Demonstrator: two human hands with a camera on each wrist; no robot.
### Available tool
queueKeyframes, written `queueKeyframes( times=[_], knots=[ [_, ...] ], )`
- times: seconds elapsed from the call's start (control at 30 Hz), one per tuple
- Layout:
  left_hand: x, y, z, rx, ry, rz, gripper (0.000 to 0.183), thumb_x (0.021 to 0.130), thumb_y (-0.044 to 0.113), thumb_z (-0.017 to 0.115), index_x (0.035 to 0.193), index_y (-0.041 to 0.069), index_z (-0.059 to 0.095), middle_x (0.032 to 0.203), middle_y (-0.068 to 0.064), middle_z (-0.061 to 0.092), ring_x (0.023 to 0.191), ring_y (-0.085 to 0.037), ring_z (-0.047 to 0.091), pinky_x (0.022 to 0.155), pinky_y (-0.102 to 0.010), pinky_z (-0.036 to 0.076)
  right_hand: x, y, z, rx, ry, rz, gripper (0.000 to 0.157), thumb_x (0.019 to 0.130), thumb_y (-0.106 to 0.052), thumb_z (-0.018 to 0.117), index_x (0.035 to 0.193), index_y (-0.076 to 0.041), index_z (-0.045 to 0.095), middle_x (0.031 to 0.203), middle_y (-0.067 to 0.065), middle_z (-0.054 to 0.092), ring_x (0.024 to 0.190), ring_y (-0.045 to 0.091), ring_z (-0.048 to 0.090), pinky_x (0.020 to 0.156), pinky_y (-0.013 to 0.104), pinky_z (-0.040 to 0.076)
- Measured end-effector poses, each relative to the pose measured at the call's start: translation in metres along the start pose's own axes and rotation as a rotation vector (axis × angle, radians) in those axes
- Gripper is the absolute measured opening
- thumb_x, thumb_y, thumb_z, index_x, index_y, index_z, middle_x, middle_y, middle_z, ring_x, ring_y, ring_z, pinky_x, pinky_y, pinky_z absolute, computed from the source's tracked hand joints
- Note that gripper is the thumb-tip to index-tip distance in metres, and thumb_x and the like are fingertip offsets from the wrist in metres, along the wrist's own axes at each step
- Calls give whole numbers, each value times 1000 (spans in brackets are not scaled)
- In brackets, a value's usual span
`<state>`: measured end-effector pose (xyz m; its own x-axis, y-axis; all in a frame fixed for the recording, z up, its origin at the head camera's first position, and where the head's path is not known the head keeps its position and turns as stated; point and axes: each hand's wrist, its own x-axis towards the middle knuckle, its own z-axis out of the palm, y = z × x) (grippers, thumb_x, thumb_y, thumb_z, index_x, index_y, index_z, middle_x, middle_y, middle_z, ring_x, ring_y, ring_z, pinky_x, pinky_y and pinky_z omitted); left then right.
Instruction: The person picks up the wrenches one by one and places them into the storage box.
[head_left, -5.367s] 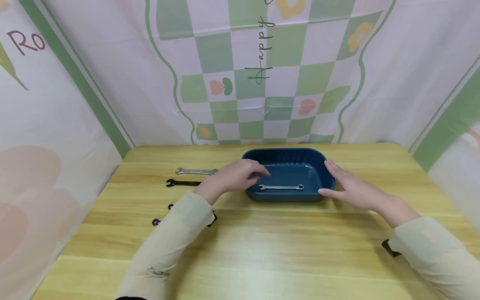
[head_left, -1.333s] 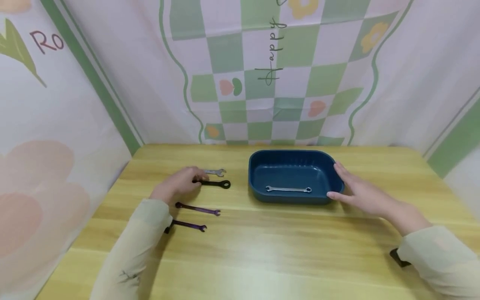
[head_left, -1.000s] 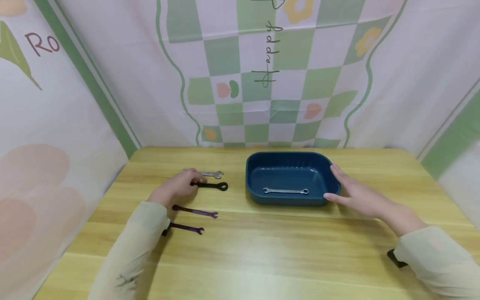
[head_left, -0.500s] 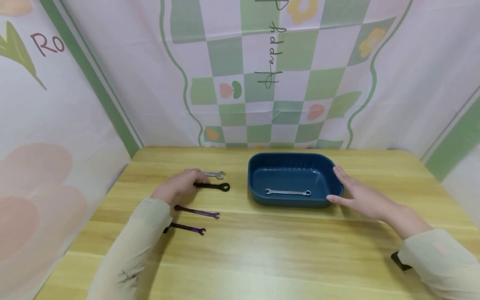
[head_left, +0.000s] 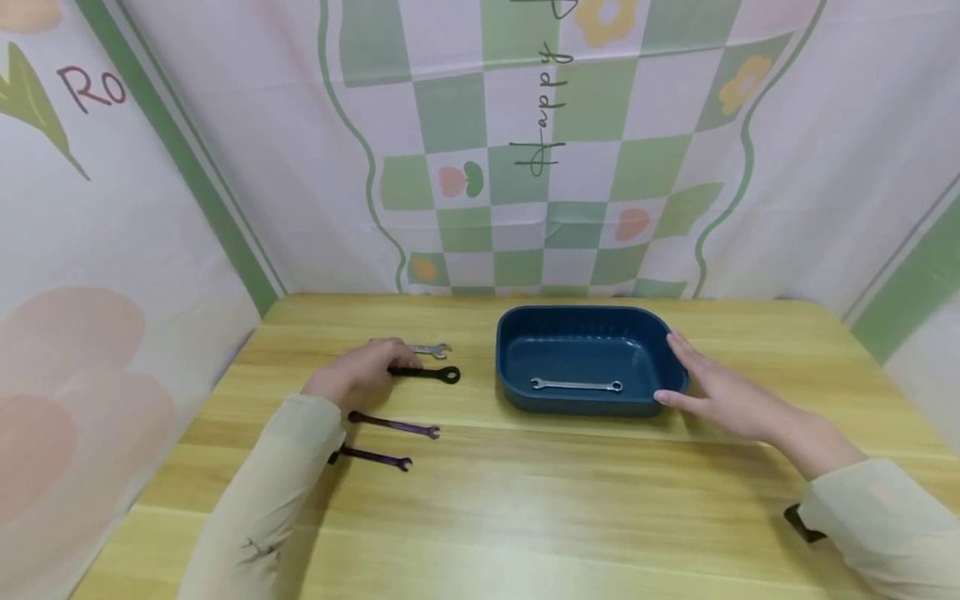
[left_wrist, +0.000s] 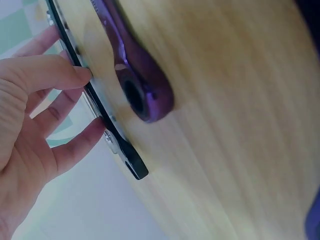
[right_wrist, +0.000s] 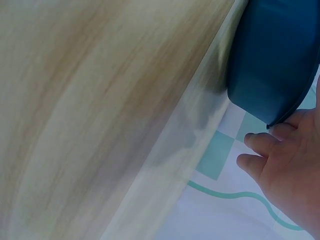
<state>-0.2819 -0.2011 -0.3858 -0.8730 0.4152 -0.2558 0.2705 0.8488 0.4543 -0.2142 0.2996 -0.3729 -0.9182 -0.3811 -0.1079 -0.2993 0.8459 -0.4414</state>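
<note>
At the left of the table, my left hand (head_left: 363, 367) pinches a black wrench (head_left: 423, 373) between thumb and fingers; the wrench's ring end points right. The left wrist view shows thumb and fingertips on either side of the black shaft (left_wrist: 131, 156). Just behind it lies a silver wrench (head_left: 432, 350), partly hidden by the hand. My right hand (head_left: 723, 396), fingers straight, rests against the right rim of a dark blue basin (head_left: 577, 407). Inside, near its front wall, lies another silver wrench (head_left: 576, 385).
Two purple wrenches, one farther back (head_left: 397, 425) and one nearer (head_left: 378, 457), lie in front of the left hand, close by the left sleeve (head_left: 277, 475). A printed curtain (head_left: 517, 225) hangs behind the wooden table (head_left: 540, 508).
Since the oldest frame, my left hand has moved left from over the basin to the black wrench and taken hold of it. The right hand has stayed at the basin's rim.
</note>
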Motion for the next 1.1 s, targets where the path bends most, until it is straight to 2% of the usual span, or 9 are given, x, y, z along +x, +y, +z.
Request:
queueKeyframes(
  times=[0.1, 0.33, 0.73, 0.93, 1.1],
  knots=[
    [1, -1, 0, 4, -7, -17, 71, 77, -23, 45, 117, 33, 62, 116, 12, 52, 117, -18, 43, 101, -42, 34, 0, 1, 0, 6, 0, -2, 93, 89, -53, 51, 149, -16, -9, 152, 6, -14, 133, 48, 8, 99, 65, 15],
    [9, -5, -1, 62, -32, 82, 69, 71, -27, 46, 118, 22, 63, 113, 3, 56, 110, -18, 49, 98, -36, 38, 1, 1, 0, -1, -3, 2, 93, 89, -54, 51, 149, -17, -10, 152, 5, -14, 132, 49, 9, 98, 65, 16],
    [12, -3, -3, 98, -64, 107, 71, 67, -27, 46, 117, 20, 63, 108, 4, 57, 105, -17, 51, 94, -35, 41, 2, 3, 0, -5, -7, 4, 92, 89, -53, 51, 149, -16, -9, 152, 6, -14, 133, 48, 9, 99, 64, 16],
    [13, -3, -4, 120, -57, 140, 65, 68, -26, 50, 114, 17, 64, 106, 4, 57, 99, -15, 51, 91, -33, 42, 1, 2, -1, 1, -14, 7, 93, 89, -55, 50, 148, -16, -10, 152, 6, -14, 133, 48, 8, 99, 65, 15],
    [11, -4, -3, 108, -61, 135, 63, 68, -25, 53, 112, 19, 65, 104, 5, 58, 99, -15, 52, 91, -33, 43, 1, 0, -2, -1, -20, 4, 93, 89, -55, 50, 148, -16, -10, 152, 7, -14, 132, 49, 9, 99, 65, 16]
  ],
)
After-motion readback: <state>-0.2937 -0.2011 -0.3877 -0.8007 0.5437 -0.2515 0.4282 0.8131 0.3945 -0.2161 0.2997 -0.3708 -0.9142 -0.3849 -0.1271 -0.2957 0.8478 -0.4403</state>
